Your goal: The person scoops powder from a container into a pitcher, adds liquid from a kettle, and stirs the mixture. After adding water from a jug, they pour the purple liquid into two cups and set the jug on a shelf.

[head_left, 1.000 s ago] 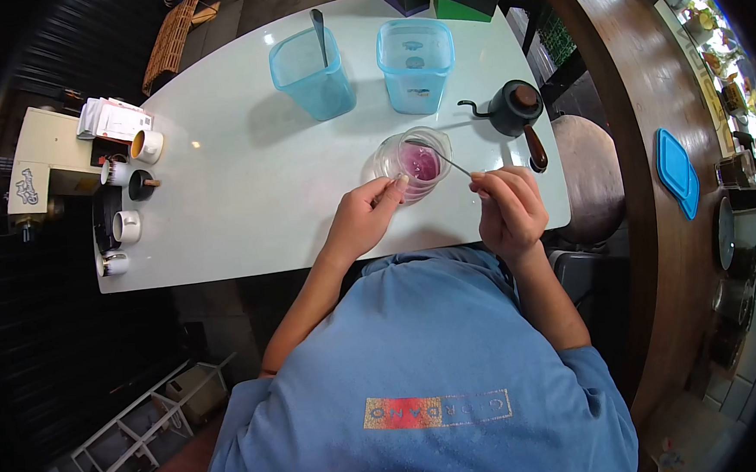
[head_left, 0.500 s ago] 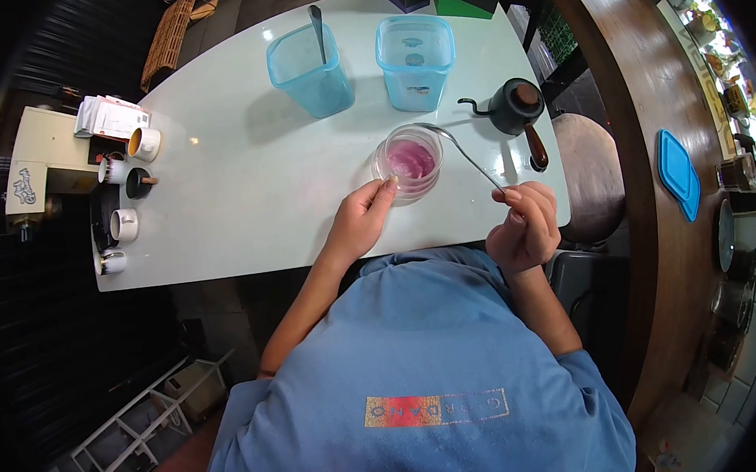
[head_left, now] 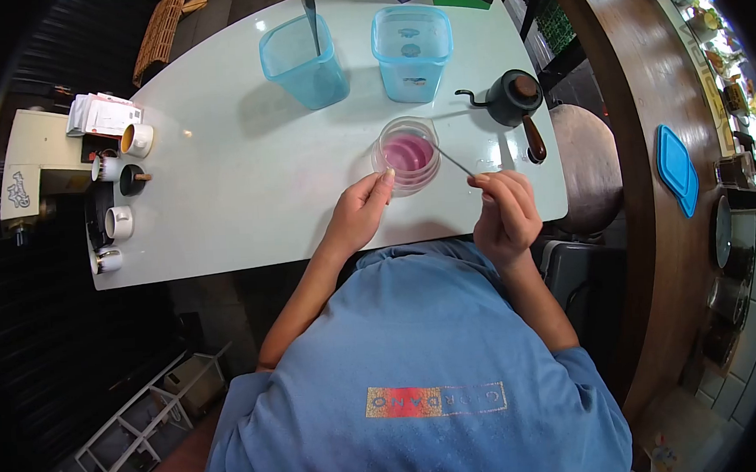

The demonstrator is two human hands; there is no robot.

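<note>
A clear cup (head_left: 415, 182) with pink liquid (head_left: 408, 153) inside stands near the front edge of the white table. My left hand (head_left: 358, 209) grips its near left side between thumb and fingers. Between the thumb and fingertips of my right hand (head_left: 507, 215) is the handle of a thin metal spoon (head_left: 455, 161). The spoon slants leftward into the cup, and its bowl is hidden within. Behind the cup stand two translucent blue containers, the left container (head_left: 306, 83) with a dark-handled utensil (head_left: 311, 24) in it and the right container (head_left: 412, 78).
A black gooseneck kettle (head_left: 515, 99) with a wooden handle stands on the right of the white table (head_left: 219, 176). Several cups, including a white mug (head_left: 119, 222), line the left edge. Blue lids (head_left: 676, 166) lie on the wooden counter (head_left: 656, 245) at right.
My right hand has moved left and slightly up, lowering the spoon from above the rim into the cup. My left hand keeps its hold on the cup.
</note>
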